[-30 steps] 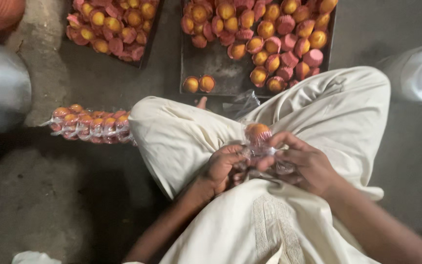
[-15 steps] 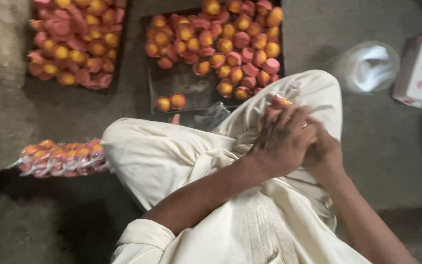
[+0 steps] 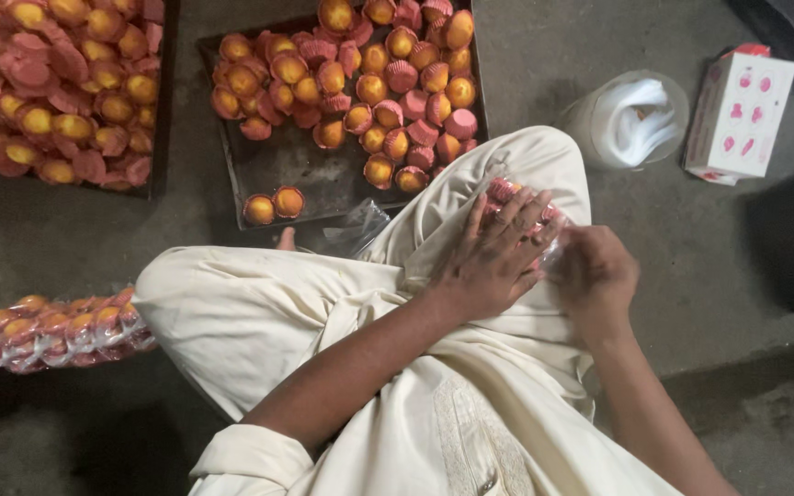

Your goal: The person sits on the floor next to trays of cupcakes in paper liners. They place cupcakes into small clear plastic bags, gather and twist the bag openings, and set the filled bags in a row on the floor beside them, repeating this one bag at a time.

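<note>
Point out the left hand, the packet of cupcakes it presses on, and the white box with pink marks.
left hand [image 3: 492,262], head view, on the back of the hand.
packet of cupcakes [image 3: 504,190], head view, on its pink top edge.
white box [image 3: 739,115], head view, on its top face.

We see our left hand [image 3: 493,257] and right hand [image 3: 596,273] pressing a cake packet [image 3: 515,197] on our knee, trays [image 3: 268,174] beyond.
</note>
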### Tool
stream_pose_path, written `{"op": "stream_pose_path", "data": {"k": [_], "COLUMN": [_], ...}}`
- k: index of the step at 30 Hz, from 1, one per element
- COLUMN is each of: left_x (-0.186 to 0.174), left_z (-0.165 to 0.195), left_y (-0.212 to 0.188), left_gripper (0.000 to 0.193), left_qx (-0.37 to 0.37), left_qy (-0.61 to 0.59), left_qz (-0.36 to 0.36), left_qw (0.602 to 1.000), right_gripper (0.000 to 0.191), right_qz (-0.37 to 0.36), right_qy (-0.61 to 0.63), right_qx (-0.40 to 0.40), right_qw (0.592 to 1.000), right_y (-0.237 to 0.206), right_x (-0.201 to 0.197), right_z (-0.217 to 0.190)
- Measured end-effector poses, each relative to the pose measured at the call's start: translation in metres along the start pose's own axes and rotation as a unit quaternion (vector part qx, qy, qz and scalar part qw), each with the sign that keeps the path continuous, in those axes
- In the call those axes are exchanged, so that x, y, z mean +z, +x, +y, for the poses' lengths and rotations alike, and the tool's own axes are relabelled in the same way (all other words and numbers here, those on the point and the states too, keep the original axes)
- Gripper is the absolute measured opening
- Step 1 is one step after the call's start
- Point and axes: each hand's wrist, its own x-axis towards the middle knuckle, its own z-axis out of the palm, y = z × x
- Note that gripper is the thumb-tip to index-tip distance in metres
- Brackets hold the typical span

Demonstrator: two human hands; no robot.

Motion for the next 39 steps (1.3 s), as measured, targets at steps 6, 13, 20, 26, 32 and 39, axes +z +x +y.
{"op": "stream_pose_path", "data": {"k": [6,13,20,26,32,39], "left_x": [-0.007,-0.021,-0.043,-0.077,-0.223,-0.358], "left_z": [-0.005,0.025,0.005,-0.077,-0.232,-0.37], "left_y": [-0.004,0.005,-0.045,-0.12,-0.28,-0.421], "left_gripper": [0.075,0.04,0.025,0.016,0.012,0.008], "left_qx": [0.042,0.007,-0.082,-0.227,-0.186,-0.517], "left_qy": [0.009,-0.007,-0.065,-0.397,-0.423,-0.298], "left_qz": [-0.008,0.048,0.193,0.295,0.56,0.571], "left_qw": [0.999,0.999,0.976,0.839,0.688,0.563], "right_gripper": [0.038,0.055,0.04,0.022,0.02,0.02], "right_qz": [-0.225,-0.257,-0.354,-0.36,-0.242,-0.221], "right_qy": [-0.324,-0.028,-0.113,-0.409,-0.654,-0.735], "right_qx": [0.044,0.268,0.16,-0.245,-0.14,-0.14], "right_qw": [0.918,0.928,0.914,0.802,0.702,0.625], "right_y": [-0.015,0.01,0.037,0.08,0.065,0.071], "right_x": [-0.003,-0.034,-0.021,0.049,0.108,0.157], "right_z": [-0.037,-0.054,-0.025,0.031,0.064,0.071]}}
